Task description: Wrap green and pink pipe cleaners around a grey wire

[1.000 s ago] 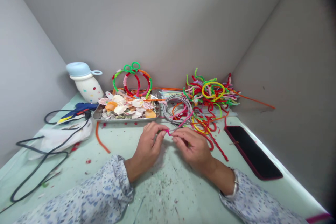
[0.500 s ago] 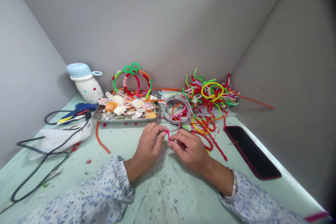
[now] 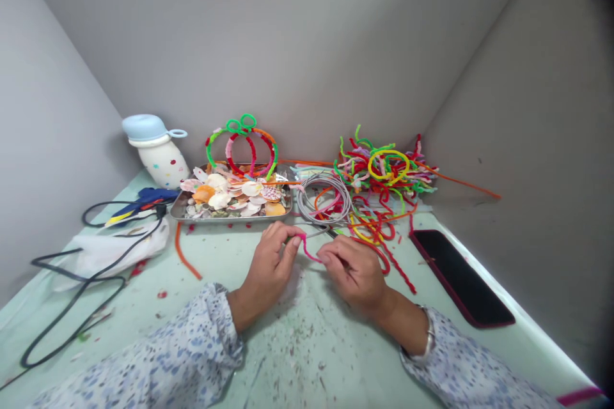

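Note:
A bright pink pipe cleaner (image 3: 310, 254) runs in a short curve between my two hands above the table. Thumb and forefinger of my left hand (image 3: 274, 263) pinch its upper left end, where it looks bunched around something thin. My right hand (image 3: 355, 270) is closed on the other end; its fingers hide the tip. Just behind the hands lies a coil of grey wire (image 3: 346, 201), and a thin grey strand reaches from it toward my left fingertips. Red scissor handles (image 3: 378, 254) show partly behind my right hand.
A metal tray (image 3: 230, 220) of seashells stands at the back, with pipe-cleaner rings (image 3: 275, 153) upright in it. Tangled pipe cleaners (image 3: 391, 169) are heaped back right. A phone (image 3: 460, 278) lies right. A bottle (image 3: 163, 163), blue-handled tool (image 3: 151, 198) and black cable (image 3: 62, 313) are left.
My right hand has moved slightly right and away from my left, so a longer stretch of pink pipe cleaner shows between them. My left hand has hardly moved.

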Motion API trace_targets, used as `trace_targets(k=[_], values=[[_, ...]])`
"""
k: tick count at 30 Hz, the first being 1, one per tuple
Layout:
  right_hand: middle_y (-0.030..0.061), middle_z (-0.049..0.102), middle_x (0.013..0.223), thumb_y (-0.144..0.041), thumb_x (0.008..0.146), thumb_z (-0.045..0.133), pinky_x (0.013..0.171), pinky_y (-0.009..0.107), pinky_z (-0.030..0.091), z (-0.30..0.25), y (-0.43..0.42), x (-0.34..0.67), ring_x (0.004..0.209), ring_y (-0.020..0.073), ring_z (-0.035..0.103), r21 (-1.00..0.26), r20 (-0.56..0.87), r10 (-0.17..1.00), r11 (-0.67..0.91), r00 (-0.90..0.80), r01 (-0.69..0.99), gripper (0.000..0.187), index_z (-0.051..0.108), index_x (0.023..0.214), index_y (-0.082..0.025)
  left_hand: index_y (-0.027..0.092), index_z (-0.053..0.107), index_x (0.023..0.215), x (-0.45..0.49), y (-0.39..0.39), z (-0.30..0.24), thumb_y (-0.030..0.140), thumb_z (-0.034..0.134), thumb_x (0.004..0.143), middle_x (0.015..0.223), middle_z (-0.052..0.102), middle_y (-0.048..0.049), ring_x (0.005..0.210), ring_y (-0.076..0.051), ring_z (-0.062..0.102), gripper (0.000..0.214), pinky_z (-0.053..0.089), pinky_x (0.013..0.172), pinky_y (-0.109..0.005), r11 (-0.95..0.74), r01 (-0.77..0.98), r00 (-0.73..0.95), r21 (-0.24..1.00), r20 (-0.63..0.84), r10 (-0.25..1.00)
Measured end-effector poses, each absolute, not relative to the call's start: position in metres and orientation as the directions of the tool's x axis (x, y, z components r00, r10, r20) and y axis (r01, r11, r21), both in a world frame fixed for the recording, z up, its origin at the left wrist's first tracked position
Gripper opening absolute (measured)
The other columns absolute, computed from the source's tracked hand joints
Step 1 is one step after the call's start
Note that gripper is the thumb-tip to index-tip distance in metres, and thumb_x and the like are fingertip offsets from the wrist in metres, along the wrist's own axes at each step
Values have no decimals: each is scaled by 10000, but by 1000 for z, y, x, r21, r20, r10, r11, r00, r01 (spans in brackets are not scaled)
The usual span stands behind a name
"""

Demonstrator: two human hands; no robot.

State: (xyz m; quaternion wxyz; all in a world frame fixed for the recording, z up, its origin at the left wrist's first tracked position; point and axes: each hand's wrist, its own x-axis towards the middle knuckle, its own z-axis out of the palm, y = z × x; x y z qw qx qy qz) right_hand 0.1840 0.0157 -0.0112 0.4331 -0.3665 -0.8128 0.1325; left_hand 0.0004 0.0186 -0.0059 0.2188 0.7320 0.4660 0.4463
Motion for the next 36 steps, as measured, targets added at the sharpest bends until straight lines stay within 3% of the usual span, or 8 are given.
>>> trace_targets(k=[6,14,20,25,30,32,36], values=[[34,667,808,-248,888,558,644,271,455,-18,21,178,705,161,597,-615,545,769,637,-334,464,153,660,998,-217,190,597,923,1,16,-3,249,450,923,866,576,-37,870,-193,539,158,422,800,-326,-480,456,225,749,425,877],[7,591,674,-204,878,516,586,255,393,-14,17,175,608,135,524,-596,470,784,620,-405,510,146,642,804,-192,191,610,871,3,16,-2,216,494,893,813,590,-30,840,-194,536,121,402,784,-339,-503,509,249,698,440,863],[-27,491,578,-187,863,511,543,239,346,-9,16,174,540,110,445,-660,445,807,589,-388,467,224,562,645,-183,174,596,851,5,16,-4,198,487,885,802,565,-30,828,-194,515,117,375,784,-347,-505,557,257,659,442,860],[-24,509,569,-213,869,517,529,230,344,-9,17,174,531,105,449,-713,407,826,554,-390,429,234,571,645,-171,173,570,838,7,16,-5,189,453,890,791,537,-26,815,-196,491,129,363,777,-348,-495,581,269,646,421,866],[-22,515,563,-214,895,501,532,237,352,-8,17,177,531,106,457,-669,461,776,622,-430,406,261,597,655,-175,180,552,825,7,18,-6,186,433,894,787,516,-22,814,-196,482,138,357,772,-343,-482,579,260,658,411,874],[-11,564,616,-207,895,513,566,243,388,-8,20,180,575,117,503,-639,520,767,641,-375,425,206,634,730,-184,181,547,832,6,18,-6,187,432,897,791,519,-20,817,-193,484,132,357,774,-338,-484,564,254,670,417,873],[12,626,785,-205,872,577,592,263,450,-9,29,188,613,129,541,-606,631,768,573,-105,552,110,652,953,-211,175,548,841,5,18,-5,188,433,905,788,519,-16,814,-183,487,133,360,786,-328,-483,530,241,697,422,874]])
